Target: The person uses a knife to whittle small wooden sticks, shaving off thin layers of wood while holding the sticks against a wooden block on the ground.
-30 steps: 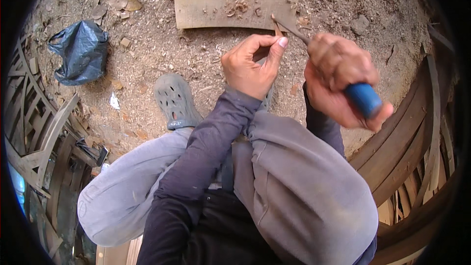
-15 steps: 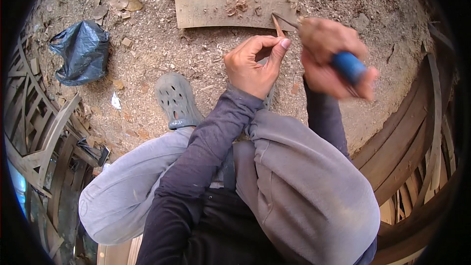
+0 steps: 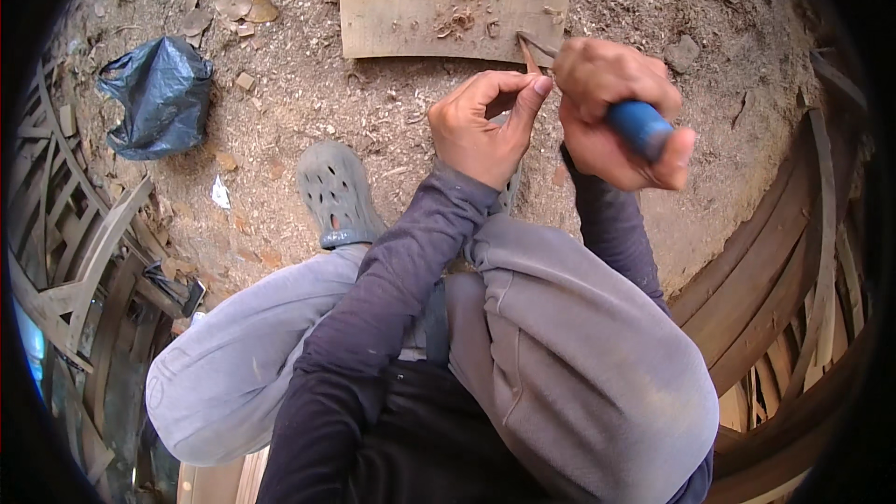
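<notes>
Head view: curved board [image 3: 401, 23] ahead on the ground, wood strip [image 3: 529, 55] at its near edge, toward the right end.
Left hand [image 3: 483, 127]: grip narrow, pinching the strip's near end. Strip axis: forward, slightly left from this grip, toward the blade tip; contact unconfirmed. Right hand [image 3: 597, 84], farther from the strip: grip wrapped around the blue-handled tool [image 3: 637, 125].

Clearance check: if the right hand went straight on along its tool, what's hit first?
Led by its blue-handled tool, the right hand likely meets the pointed wood sliver first, near the tool's tip, then the curved wooden board. Depth there is unclear.
</notes>
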Tool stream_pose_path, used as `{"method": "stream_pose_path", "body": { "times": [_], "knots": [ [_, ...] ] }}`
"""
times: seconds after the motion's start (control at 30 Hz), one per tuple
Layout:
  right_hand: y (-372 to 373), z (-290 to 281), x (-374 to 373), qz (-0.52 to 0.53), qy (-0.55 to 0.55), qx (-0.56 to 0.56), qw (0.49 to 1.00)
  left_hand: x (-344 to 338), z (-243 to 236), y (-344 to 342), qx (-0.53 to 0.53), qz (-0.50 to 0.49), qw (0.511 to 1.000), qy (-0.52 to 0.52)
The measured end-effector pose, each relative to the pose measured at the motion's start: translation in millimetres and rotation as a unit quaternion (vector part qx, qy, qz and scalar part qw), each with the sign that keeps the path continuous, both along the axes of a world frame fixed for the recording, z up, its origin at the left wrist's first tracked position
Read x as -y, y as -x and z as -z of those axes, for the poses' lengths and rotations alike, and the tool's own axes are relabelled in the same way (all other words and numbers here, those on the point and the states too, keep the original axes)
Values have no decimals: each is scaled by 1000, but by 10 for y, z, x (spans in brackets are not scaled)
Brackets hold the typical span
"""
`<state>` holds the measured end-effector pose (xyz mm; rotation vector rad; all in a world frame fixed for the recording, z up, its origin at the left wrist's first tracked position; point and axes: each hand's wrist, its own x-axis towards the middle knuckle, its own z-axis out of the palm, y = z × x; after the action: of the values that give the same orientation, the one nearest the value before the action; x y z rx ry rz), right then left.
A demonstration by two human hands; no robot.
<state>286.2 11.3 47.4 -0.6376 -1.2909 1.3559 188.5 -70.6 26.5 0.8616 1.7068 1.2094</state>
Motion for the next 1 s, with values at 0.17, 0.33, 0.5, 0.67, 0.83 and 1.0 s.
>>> {"method": "stream_pose_path", "body": {
  "times": [0.17, 0.33, 0.5, 0.67, 0.83, 1.0],
  "knots": [
    [-211, -152, 79, 79, -14, -54, 995, 26, -12, 22, 49, -31, 998, 25],
    [-303, -224, -7, 48, -26, -64, 996, 20, -39, 165, -70, 56, 996, 4],
    [-304, -187, -35, 3, -5, -122, 992, -16, -25, 155, -171, 85, 978, -86],
    [-281, -182, -82, -16, -16, -107, 994, 2, -51, 158, -57, 48, 997, -25],
    [-204, -392, -85, -16, -4, -95, 995, -25, -94, 110, -10, 53, 999, 2],
    [-86, -195, -102, -82, -41, -31, 995, -58, -84, 129, -28, 61, 997, -22]
  ]
}}
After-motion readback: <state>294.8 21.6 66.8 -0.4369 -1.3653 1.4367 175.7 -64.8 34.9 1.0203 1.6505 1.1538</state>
